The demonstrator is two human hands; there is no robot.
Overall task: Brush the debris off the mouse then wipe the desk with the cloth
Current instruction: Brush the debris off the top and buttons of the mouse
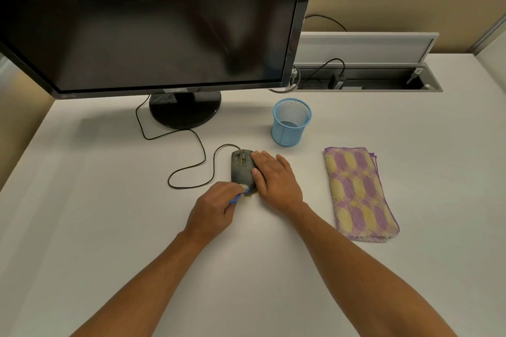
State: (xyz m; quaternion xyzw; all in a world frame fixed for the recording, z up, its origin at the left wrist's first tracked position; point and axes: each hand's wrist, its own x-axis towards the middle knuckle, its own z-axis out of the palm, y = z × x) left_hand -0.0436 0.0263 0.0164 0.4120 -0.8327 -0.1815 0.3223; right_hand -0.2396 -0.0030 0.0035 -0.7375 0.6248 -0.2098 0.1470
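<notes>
Monitor (153, 19): dark and blank, on a round black stand, far beyond the fingers and to their left.
Cable (189, 161): thin and black, looping over the desk (82, 227) from under the monitor, curling round to the far end of the mouse, just left of the left fingers.
Left hand (212, 209): curled shut around the brush, knuckles up, thumb side toward the mouse.
Brush (241, 194): blue handle peeping out between the left fingers, pale bristles at its tip pressed against the near end of the mouse (most of the handle hidden in the fist).
Mouse (241, 169): dark grey, wired, dusty and dull on top, with yellowish specks around the scroll wheel; flat on the desk, directly ahead of the left fingers and under the right fingertips.
Debris: small tan patch at the near edge of the mouse, right at the bristles (too small to tell more).
Right hand (276, 180): palm down, fingers extended and close together, resting along the right side of the mouse; thumb lying on its back, not clenched round anything.
Pen cup (291, 122): light blue wire mesh, upright, beyond the right fingertips and slightly right.
Cloth (360, 194): fluffy, purple with yellow ovals, folded into a long strip, flat on the desk, well to the right of the right hand and untouched.
Cable tray (367, 78): open slot at the back of the desk, plugs inside, far beyond the right fingers.
</notes>
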